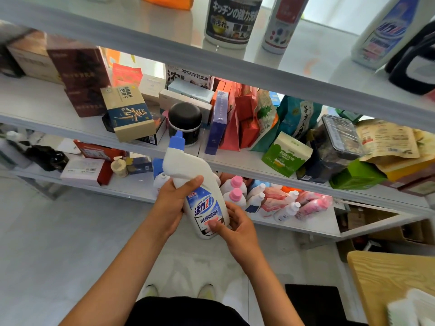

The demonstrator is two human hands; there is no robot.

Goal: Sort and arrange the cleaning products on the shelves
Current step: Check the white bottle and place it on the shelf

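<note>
A: Where's the bottle?
B: White toilet-cleaner bottle (202, 196) with a blue angled cap (177, 141), held in front of the shelves, off any shelf, tilted with the cap up and leaning left. Blue label faces the camera.

A: Hands?
B: Left hand (173, 205) grips the bottle's upper body, thumb across the front just under the neck, the rest wrapped behind. Right hand (237, 228) holds the base, its fingers (215, 225) curled onto the lower label. Both hold the bottle firmly.

A: What's behind it?
B: Lower shelf (294, 225) carries white bottles with pink caps (236, 188), small white bottles lying down (286, 211) and pink refill pouches (313, 205). Middle shelf (247, 164) has a black-lidded jar (184, 123), a blue-and-tan box (130, 114), a green-and-white carton (286, 156) and snack bags. Top shelf (306, 55) has a white bottle with Japanese text (231, 20), a slim spray can (281, 24), and another white bottle with a blue label (386, 31), far right.

A: Anything else?
B: Wooden bench (388, 278) corner at the lower right; person's shoes (207, 290) on the pale floor.
</note>
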